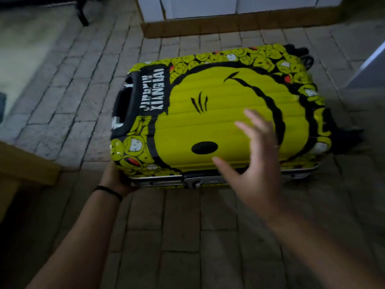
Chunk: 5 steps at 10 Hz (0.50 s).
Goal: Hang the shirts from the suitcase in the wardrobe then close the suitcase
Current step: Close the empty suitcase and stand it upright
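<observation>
Currently one suitcase (208,122), yellow with a large cartoon face, lies flat on the brick floor (177,226). Its lid is down and its carry handle (123,107) is at the left end.

Left grip (116,180): clasps the near-left corner of the suitcase. The fingers go under the edge and are out of sight. One black band (108,191) is on the wrist.

Right grip (256,163): released, with the fingers spread wide and holding nothing. It sits over the near-right part of the lid. It is motion-blurred, so I cannot tell whether it touches the lid. One ring (276,146) is visible on a finger.

Count: two hands, one suitcase, and one metal latch (192,182) on the near side. Dark wheels (308,58) at the far-right end are too blurred to count.

White doors (208,7) stand on a wooden base (229,26) just beyond the suitcase.
</observation>
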Motion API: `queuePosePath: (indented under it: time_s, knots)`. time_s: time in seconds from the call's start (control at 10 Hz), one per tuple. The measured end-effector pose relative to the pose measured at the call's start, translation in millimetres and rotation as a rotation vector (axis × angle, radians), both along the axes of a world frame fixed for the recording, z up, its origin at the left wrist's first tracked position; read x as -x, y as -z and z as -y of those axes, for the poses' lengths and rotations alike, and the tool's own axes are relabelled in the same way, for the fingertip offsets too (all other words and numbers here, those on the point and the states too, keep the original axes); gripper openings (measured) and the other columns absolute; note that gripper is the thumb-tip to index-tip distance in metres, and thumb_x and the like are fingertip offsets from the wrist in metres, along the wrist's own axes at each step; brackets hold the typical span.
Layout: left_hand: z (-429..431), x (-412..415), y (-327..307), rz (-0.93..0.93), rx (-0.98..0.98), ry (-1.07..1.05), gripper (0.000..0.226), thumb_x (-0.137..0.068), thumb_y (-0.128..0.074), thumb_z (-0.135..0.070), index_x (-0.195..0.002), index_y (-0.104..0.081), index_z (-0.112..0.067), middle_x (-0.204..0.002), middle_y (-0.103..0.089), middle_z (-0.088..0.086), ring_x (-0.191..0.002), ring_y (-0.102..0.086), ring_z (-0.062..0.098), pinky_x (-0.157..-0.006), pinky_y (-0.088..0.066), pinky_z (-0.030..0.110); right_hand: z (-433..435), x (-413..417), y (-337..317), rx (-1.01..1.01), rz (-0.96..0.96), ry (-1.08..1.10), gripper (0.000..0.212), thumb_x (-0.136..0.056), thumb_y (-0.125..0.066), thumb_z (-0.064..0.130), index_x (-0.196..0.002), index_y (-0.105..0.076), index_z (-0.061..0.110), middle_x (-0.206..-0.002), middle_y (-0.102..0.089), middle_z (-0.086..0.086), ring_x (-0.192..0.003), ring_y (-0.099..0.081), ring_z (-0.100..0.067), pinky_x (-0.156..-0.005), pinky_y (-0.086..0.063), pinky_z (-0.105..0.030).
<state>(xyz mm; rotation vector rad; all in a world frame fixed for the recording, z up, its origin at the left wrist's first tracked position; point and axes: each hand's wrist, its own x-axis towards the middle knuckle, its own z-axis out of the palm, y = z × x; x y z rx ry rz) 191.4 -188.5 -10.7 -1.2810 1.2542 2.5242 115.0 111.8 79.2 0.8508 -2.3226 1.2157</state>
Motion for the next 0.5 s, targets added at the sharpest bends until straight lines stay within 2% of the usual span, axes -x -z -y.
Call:
queuePosePath:
  time_s: [0.1, 0.2, 0.3, 0.4, 0.5]
  knots:
    - [-7.2, -1.5, 2.7, -0.017, -0.071, 0.029, 0.06, -0.086, -0.031, -0.068, -0.111, -0.071, -0.031, -0.128, -0.062, 0.009, -0.097, -0.069, 0.032, -0.084, -0.047, 0.046, 38.9, -17.8, 14.6, -0.224, -0.085, -0.14, 0.067, -0.078, -0.068, 0.045, -0.13, -0.042, 0.011, -0.146, -0.038, -0.011, -0.14, -0.027, -0.025, -0.118, -0.013, -0.049]
    - [-7.7, -7.9, 15.0, -0.069, -0.096, 0.026, 0.051, -0.053, -0.06, -0.056, -0.085, -0.08, -0.022, -0.103, -0.073, 0.011, -0.075, -0.072, 0.027, -0.056, -0.057, 0.038, 66.7, -16.9, 15.7, -0.431, -0.103, -0.129, 0.086, -0.072, -0.061, 0.061, -0.138, -0.035, 0.012, -0.149, -0.036, -0.012, -0.141, -0.026, -0.025, -0.117, -0.012, -0.05]
    - [-14.3, -13.2, 27.6, -0.035, -0.093, -0.065, 0.052, -0.079, -0.049, -0.056, -0.105, -0.074, -0.019, -0.113, -0.069, 0.013, -0.083, -0.071, 0.028, -0.061, -0.058, 0.037, 88.1, -7.6, 4.8, -0.624, -0.029, -0.105, 0.101, -0.066, -0.054, 0.073, -0.145, -0.029, 0.014, -0.154, -0.028, -0.011, -0.143, -0.024, -0.027, -0.117, -0.009, -0.05]
    - [-16.9, -16.5, 48.0, 0.071, -0.075, -0.181, 0.056, -0.091, -0.047, -0.051, -0.132, -0.055, -0.013, -0.075, -0.074, 0.003, -0.061, -0.071, 0.021, -0.05, -0.056, 0.033, 99.6, 3.0, -3.5, -0.79, 0.054, -0.154, 0.113, -0.064, -0.054, 0.079, -0.151, -0.009, 0.022, -0.16, -0.007, -0.005, -0.147, -0.003, -0.023, -0.119, 0.002, -0.046]
    - [-19.4, -19.1, 55.8, 0.03, -0.099, -0.223, 0.097, -0.017, -0.08, -0.049, -0.108, -0.058, -0.021, -0.053, -0.067, -0.005, -0.045, -0.064, 0.013, -0.042, -0.053, 0.025, 105.6, 9.2, -4.7, -0.855, 0.043, -0.154, 0.115, -0.064, -0.051, 0.081, -0.151, -0.001, 0.025, -0.16, 0.001, -0.002, -0.147, 0.005, -0.02, -0.118, 0.008, -0.045]
